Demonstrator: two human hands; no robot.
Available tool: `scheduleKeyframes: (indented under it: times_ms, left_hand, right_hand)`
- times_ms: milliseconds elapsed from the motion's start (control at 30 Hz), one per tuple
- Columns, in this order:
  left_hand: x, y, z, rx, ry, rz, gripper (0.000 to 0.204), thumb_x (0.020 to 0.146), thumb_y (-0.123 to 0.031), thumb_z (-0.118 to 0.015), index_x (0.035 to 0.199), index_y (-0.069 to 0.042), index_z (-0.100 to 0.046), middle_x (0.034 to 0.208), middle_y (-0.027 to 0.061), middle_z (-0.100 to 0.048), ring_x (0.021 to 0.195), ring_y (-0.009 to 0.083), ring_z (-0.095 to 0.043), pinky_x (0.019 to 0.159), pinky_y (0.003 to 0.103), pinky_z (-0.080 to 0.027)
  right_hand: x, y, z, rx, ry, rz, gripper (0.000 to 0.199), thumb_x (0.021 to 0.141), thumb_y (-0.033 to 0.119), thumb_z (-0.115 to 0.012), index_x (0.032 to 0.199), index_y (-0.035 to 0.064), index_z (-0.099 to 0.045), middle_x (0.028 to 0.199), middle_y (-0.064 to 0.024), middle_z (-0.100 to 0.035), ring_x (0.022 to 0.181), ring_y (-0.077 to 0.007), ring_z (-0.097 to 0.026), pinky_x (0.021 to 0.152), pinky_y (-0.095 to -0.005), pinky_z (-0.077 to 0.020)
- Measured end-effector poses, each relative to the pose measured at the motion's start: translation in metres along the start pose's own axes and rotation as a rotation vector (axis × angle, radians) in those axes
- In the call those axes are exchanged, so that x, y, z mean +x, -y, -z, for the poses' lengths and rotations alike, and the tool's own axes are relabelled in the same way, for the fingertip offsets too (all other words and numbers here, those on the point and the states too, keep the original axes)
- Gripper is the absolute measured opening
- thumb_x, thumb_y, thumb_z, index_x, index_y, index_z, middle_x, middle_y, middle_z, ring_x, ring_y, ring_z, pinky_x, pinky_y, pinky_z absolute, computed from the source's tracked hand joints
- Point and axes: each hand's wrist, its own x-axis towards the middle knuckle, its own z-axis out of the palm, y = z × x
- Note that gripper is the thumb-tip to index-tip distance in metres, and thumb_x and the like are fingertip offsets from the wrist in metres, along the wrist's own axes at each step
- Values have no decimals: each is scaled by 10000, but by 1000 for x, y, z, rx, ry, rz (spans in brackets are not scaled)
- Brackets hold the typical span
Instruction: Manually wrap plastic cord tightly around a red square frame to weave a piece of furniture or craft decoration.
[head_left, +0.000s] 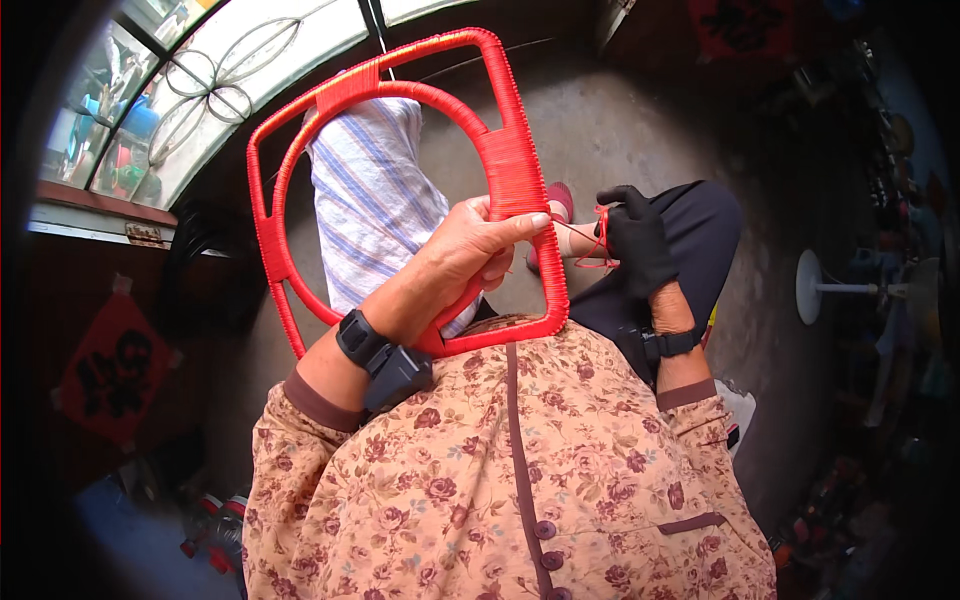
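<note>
A square frame with a ring inside it (508, 165), wrapped closely in red cord, stands tilted over my lap. My bare left hand (478, 245) is closed on its right side, with the thumb pressed flat on the wrapping near the edge. From beside that thumb a loose red cord (602, 228) runs across to my right hand (640, 240). That hand wears a black glove and is closed on the cord, apart from the frame. A white cloth with blue stripes (372, 190) covers my left leg and shows through the ring.
A window (215, 95) with a flower-shaped metal grille is at the upper left. On the right stands a white pedestal fan or similar round-ended object (808, 287). A red paper diamond (115, 370) hangs at the left. Beneath my feet is a grey floor (600, 130).
</note>
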Motion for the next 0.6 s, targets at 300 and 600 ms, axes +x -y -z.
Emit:
scheduleKeyframes:
  times_ms: [300,600]
  left_hand:
    - [17,-2,-11,233,-186,-79,177,796,-175,-713,803,-67,-573,494,-41,-397,366,66,-319,374,255,-223]
    - [9,6,-8,117,-28,-75,181,851,-217,-675,846,-58,-588,506,-48,-379,395,60,-308,399,250,-211]
  right_hand:
    - [-23,27,27,488,115,-109,169,925,100,-512,1034,40,-627,893,-9,-643,692,-33,-529,598,-179,-408]
    - [-34,21,43,74,-126,25,159,907,51,-571,1054,30,-629,927,2,-644,812,-77,-584,741,-241,-484]
